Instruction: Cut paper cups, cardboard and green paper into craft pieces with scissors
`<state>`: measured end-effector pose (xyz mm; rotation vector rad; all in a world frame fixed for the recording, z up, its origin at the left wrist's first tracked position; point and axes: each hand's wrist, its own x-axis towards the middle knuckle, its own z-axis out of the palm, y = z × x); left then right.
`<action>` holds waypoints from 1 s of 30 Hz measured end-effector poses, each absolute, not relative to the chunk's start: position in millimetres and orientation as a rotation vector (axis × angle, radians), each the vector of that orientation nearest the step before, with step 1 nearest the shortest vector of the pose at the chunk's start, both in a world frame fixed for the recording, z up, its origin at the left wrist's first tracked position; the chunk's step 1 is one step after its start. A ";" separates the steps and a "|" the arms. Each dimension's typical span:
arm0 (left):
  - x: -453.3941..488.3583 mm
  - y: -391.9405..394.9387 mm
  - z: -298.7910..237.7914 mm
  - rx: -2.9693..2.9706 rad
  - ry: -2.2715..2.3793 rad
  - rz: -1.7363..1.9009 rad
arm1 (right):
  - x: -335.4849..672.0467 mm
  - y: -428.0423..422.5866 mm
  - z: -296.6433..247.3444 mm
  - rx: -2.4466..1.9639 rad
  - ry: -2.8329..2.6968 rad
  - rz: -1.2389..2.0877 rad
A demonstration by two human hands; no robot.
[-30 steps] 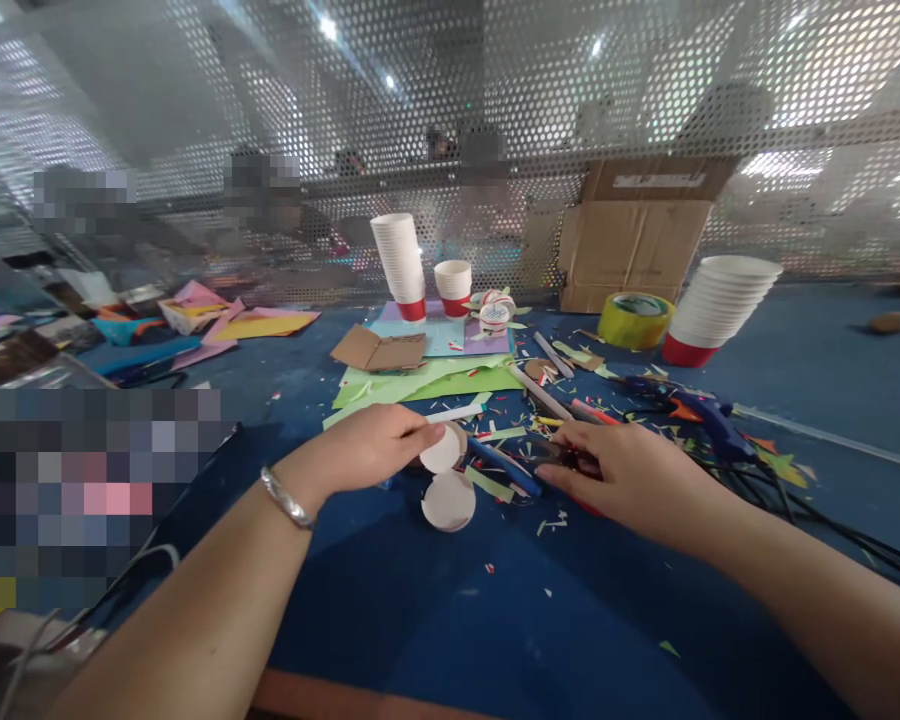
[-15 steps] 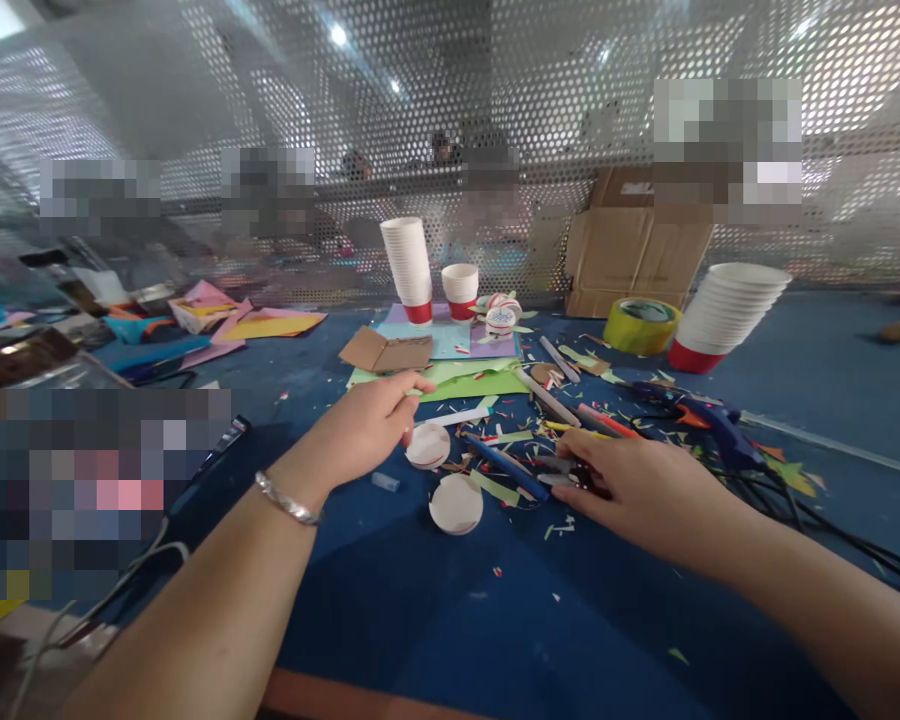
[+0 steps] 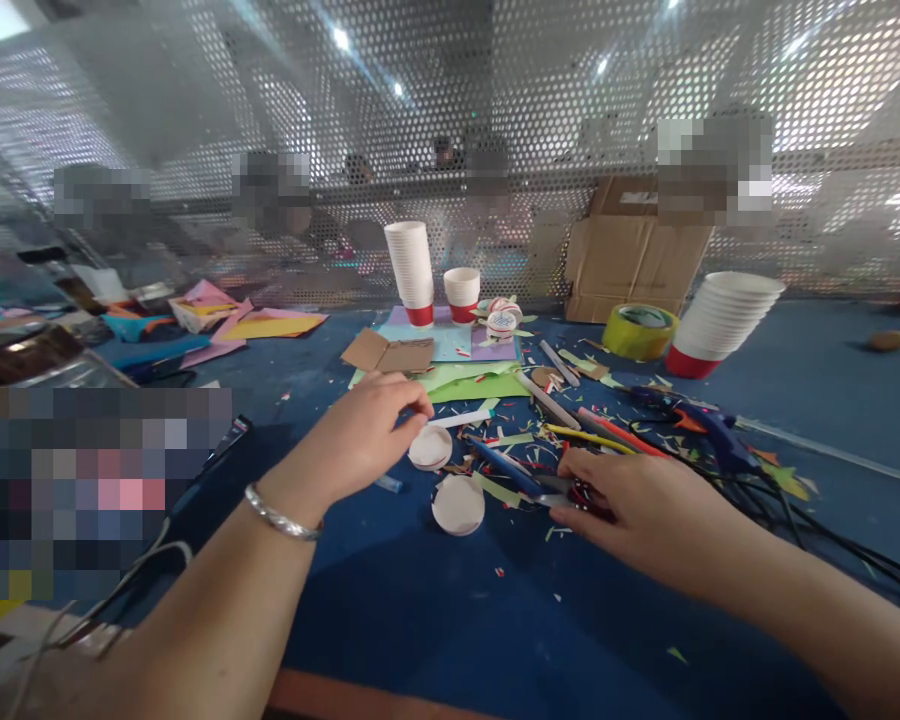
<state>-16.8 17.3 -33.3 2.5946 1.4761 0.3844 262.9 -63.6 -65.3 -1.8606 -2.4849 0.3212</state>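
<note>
Beside the upper-left rim of a white paper disc (image 3: 430, 448) is my left hand (image 3: 371, 430), closed, with thumb and index fingertip close together. Anything between those fingertips is hidden. A second white disc (image 3: 458, 504) lies just nearer to me. My right hand (image 3: 615, 490) grips a pair of scissors (image 3: 553, 499) low over the table, blades pointing left. Most of the handle is hidden in the palm. Touching or just under the blades is a blue pen (image 3: 506, 465). A white marker (image 3: 461, 418) lies beyond the upper disc, and a small clear cap (image 3: 388, 484) sits below my left hand.
Paper scraps (image 3: 499, 490), a yellow pencil (image 3: 589, 436) and a glue gun (image 3: 720, 435) with black cables lie centre and right. Behind stand stacked paper cups (image 3: 410, 270), another cup stack (image 3: 720, 320), yellow tape (image 3: 640, 332) and a cardboard box (image 3: 637, 255). Coloured paper (image 3: 277, 324) lies left.
My left index finger has curled down toward the thumb, and that hand has shifted slightly. The scissors in my right hand have tilted a little and now reach the blue pen's near end.
</note>
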 end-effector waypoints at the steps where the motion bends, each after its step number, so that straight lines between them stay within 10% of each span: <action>1: -11.9 16.6 -36.8 2.615 1.432 0.412 | 262.0 -64.3 -65.6 -1.849 -2.485 0.332; 30: 29.0 19.6 -34.6 2.852 1.297 0.250 | 251.5 -73.6 -68.1 -1.438 -2.584 0.312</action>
